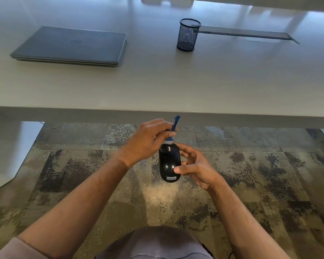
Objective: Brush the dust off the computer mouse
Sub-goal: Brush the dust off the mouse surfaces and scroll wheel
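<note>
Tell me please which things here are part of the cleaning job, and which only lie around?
Part of the job:
- glossy black computer mouse, held by the right hand
- small blue-handled brush, gripped by the left hand, bristles on the mouse's front

Only lying around:
- closed grey laptop
- black wire-mesh pen cup
- pale table

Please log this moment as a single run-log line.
left hand: grips brush | bristles on front of mouse | right hand: holds mouse above floor | closed laptop, mesh cup on desk
</note>
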Motion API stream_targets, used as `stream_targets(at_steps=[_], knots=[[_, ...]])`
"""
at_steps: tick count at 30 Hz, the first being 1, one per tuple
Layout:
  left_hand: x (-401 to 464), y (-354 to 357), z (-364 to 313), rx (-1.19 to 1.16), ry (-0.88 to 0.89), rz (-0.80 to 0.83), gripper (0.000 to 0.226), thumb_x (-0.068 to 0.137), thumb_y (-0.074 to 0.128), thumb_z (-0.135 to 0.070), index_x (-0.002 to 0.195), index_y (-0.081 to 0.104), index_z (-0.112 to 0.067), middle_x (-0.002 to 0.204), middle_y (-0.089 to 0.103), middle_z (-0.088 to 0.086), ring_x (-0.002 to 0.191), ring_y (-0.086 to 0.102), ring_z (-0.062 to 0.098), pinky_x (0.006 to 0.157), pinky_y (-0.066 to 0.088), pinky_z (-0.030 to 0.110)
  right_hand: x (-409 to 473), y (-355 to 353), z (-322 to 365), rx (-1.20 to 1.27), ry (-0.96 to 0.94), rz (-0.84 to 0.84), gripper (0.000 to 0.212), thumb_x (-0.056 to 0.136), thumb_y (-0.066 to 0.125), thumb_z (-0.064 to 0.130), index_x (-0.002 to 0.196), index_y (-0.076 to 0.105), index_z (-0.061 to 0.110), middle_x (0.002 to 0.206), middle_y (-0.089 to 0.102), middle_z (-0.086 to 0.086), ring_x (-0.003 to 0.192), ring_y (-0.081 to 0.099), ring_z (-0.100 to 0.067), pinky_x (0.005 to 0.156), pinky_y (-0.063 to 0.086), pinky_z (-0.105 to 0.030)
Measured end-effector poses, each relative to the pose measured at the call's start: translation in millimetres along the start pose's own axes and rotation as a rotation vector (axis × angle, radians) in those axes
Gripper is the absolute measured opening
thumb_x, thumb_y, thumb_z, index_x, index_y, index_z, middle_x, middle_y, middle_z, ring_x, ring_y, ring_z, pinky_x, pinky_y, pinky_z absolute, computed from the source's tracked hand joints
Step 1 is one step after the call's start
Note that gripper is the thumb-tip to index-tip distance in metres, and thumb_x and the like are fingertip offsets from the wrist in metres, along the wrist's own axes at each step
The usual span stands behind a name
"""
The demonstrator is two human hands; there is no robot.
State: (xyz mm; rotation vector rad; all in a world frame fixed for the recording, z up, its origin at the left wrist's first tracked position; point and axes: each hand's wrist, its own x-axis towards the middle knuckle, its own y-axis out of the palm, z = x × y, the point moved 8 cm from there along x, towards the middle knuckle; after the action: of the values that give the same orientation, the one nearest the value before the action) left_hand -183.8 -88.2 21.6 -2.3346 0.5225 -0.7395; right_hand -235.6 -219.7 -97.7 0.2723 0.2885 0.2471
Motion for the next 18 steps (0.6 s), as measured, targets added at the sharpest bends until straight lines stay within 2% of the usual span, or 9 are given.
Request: stream_targets(at_steps=[4, 6, 11, 16, 18], knots=[[-1, 9, -3, 0.001, 0.003, 0.04, 0.016, 0.095, 0.058, -0.018, 0.108, 0.068, -0.016, 0.099, 0.061, -0.012, 0.085, 0.059, -0.001, 0.079, 0.043, 0.005, 1, 0, 1, 0.007, 0.001, -0.002, 0.078, 0.063, 0.079, -0.009, 0.136, 0.056, 0.008, 0.13, 0.065, -0.013, 0.095, 0.072, -0.034, 0.083, 0.058, -0.053], [-3, 10, 2, 0.006, -0.014, 0.052, 0.016, 0.096, 0.057, -0.019, 0.108, 0.068, -0.016, 0.098, 0.063, -0.01, 0.085, 0.059, 0.0, 0.078, 0.043, 0.007, 0, -2, 2, -0.004, -0.006, -0.002, 0.075, 0.066, 0.075, -0.012, 0.136, 0.056, 0.008, 0.131, 0.064, -0.014, 0.097, 0.071, -0.035, 0.086, 0.056, -0.057], [-8, 6, 18, -0.012, -0.087, 0.067, 0.018, 0.096, 0.057, -0.021, 0.109, 0.068, -0.017, 0.098, 0.065, -0.005, 0.087, 0.06, 0.004, 0.077, 0.045, 0.014, -1, -4, 0, -0.005, -0.015, 0.012, 0.079, 0.06, 0.082, -0.003, 0.134, 0.058, 0.008, 0.131, 0.064, -0.014, 0.101, 0.069, -0.038, 0.091, 0.053, -0.062], [-7, -4, 23, -0.07, -0.146, -0.001, 0.019, 0.094, 0.059, -0.021, 0.11, 0.068, -0.017, 0.101, 0.065, -0.006, 0.088, 0.059, -0.007, 0.077, 0.043, 0.006, 0, -4, 1, -0.018, -0.008, 0.017, 0.076, 0.062, 0.08, -0.007, 0.133, 0.06, 0.012, 0.129, 0.066, -0.009, 0.101, 0.07, -0.037, 0.088, 0.056, -0.058], [-4, -5, 19, -0.106, -0.148, -0.019, 0.019, 0.094, 0.059, -0.021, 0.111, 0.067, -0.017, 0.103, 0.065, -0.007, 0.09, 0.06, -0.006, 0.079, 0.045, 0.006, 0, -3, 3, -0.02, -0.005, 0.014, 0.08, 0.06, 0.083, -0.003, 0.134, 0.058, 0.011, 0.13, 0.066, -0.009, 0.099, 0.07, -0.037, 0.088, 0.054, -0.06]])
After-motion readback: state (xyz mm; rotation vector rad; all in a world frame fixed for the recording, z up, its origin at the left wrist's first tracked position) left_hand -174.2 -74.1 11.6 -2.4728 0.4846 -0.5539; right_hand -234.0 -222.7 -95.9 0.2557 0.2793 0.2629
